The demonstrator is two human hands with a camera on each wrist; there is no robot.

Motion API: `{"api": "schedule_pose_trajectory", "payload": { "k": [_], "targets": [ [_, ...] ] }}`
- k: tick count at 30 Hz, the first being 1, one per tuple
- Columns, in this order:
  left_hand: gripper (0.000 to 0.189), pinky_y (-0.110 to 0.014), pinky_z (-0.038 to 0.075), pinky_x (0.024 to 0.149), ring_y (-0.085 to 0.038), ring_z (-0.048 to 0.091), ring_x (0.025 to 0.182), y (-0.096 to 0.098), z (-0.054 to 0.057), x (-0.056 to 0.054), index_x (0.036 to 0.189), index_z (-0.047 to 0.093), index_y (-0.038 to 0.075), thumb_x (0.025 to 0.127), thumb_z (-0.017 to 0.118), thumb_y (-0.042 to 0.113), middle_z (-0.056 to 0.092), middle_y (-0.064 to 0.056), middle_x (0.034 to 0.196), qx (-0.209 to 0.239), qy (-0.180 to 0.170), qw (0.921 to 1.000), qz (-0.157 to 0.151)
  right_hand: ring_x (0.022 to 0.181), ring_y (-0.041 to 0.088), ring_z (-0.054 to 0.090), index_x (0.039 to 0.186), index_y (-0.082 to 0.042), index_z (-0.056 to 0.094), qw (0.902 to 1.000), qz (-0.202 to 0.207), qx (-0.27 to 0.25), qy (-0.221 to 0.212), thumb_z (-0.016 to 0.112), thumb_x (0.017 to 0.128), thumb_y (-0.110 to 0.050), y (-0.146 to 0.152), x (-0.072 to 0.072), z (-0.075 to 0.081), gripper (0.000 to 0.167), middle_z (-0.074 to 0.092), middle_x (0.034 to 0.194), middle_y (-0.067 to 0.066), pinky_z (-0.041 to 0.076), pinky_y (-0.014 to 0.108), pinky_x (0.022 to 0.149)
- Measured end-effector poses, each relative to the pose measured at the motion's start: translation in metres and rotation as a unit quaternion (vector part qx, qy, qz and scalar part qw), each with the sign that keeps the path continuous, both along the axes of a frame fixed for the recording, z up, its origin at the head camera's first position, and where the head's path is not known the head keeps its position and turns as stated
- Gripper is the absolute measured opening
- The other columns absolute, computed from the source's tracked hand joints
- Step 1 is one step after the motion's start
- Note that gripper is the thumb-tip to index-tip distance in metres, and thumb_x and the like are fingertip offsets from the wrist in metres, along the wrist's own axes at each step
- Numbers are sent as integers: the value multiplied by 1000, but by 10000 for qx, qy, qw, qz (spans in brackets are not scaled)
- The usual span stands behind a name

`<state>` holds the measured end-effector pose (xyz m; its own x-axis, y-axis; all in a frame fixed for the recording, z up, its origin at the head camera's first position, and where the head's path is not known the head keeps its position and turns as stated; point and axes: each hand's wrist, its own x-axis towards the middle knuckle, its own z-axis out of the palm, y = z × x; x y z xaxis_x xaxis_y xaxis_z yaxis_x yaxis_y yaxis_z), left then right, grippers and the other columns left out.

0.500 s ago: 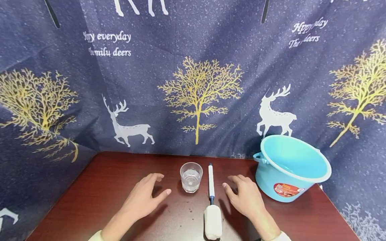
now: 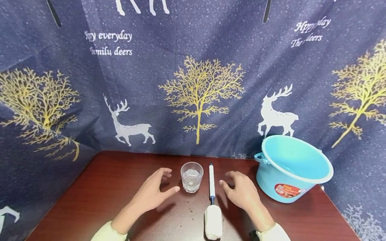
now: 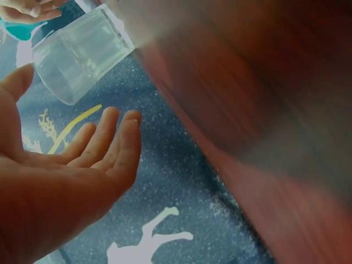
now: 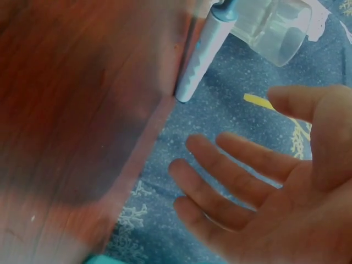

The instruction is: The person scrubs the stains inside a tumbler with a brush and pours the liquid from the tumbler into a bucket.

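A clear drinking glass with some water in it stands upright on the table. To its right lies a bottle brush, its white handle pointing away and its white sponge head near the front. My left hand hovers just left of the glass, thumb and fingers spread apart and nothing between them; the left wrist view shows the glass past the fingertips. Right of the brush handle, my right hand is held with loosely bent fingers and holds nothing. In the right wrist view its palm faces the brush handle.
A light blue bucket with a red label stands at the table's right, beyond my right hand. The dark red wooden table ends at the back against a blue cloth printed with deer and trees.
My left hand has moved right, closer to the glass. The right hand has shifted slightly left towards the brush handle. Glass, brush and bucket stay in place.
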<state>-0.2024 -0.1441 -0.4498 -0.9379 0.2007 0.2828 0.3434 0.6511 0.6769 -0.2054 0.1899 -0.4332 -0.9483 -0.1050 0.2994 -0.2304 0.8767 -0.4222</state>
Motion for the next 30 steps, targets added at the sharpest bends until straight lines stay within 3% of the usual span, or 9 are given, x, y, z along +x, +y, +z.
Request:
{"api": "schedule_pose_trajectory", "payload": {
  "k": [5, 15, 22, 30],
  "targets": [
    [69, -47, 56, 99, -27, 70, 114, 7, 1, -7, 138, 59, 16, 84, 89, 47, 69, -5, 125, 274, -132, 9995, -130, 110, 36, 71, 122, -5, 74, 9997, -69, -51, -222, 78, 95, -35, -2, -4, 1, 40, 75, 118, 14, 57, 57, 92],
    [81, -51, 57, 99, -33, 69, 115, 20, 0, -20, 141, 55, 8, 78, 96, 36, 66, -12, 128, 689, -269, 9960, -510, 84, 21, 71, 120, -3, 73, 9972, 142, -538, -502, 80, 94, -28, -13, -14, -3, 37, 75, 93, 8, 59, 48, 77],
    [81, -51, 58, 96, -32, 69, 113, 29, 2, -26, 143, 53, 3, 79, 96, 30, 66, -7, 127, 908, -408, 9928, -672, 81, 18, 69, 119, -3, 73, 9954, 90, -681, -666, 80, 94, -29, -21, -22, -4, 37, 73, 88, 3, 59, 46, 74],
    [78, -51, 58, 96, -31, 70, 113, 35, 3, -33, 143, 51, 4, 81, 95, 23, 62, -13, 134, 1042, -521, 9887, -942, 71, 16, 61, 118, 1, 72, 9933, -10, -750, -879, 80, 94, -31, -29, -33, -3, 41, 67, 80, 2, 55, 42, 69]
  ]
}}
